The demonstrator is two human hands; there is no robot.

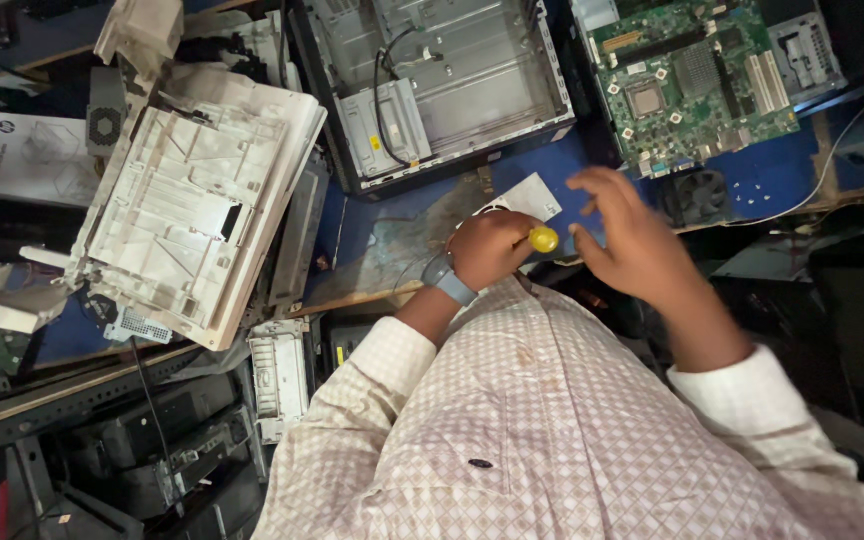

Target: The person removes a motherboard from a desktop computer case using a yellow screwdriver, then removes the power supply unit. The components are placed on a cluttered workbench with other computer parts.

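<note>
My left hand [490, 250] is closed around a tool with a yellow handle [543, 239], probably a screwdriver; only the handle's end shows past my fist. A grey-blue band [449, 281] sits on that wrist. My right hand [628, 236] hovers just to the right of the handle with its fingers spread, slightly blurred, holding nothing. Both hands are over the front edge of a blue worktop [377, 215]. A small white flat piece [535, 194] lies just beyond my left hand. My checked shirt sleeves fill the lower part of the view.
An open metal computer case [472, 80] lies at the back centre. A green motherboard [694, 78] and a black fan [702, 195] are at the back right. A large white plastic printer part [192, 205] lies to the left. Dark equipment is stacked below the bench.
</note>
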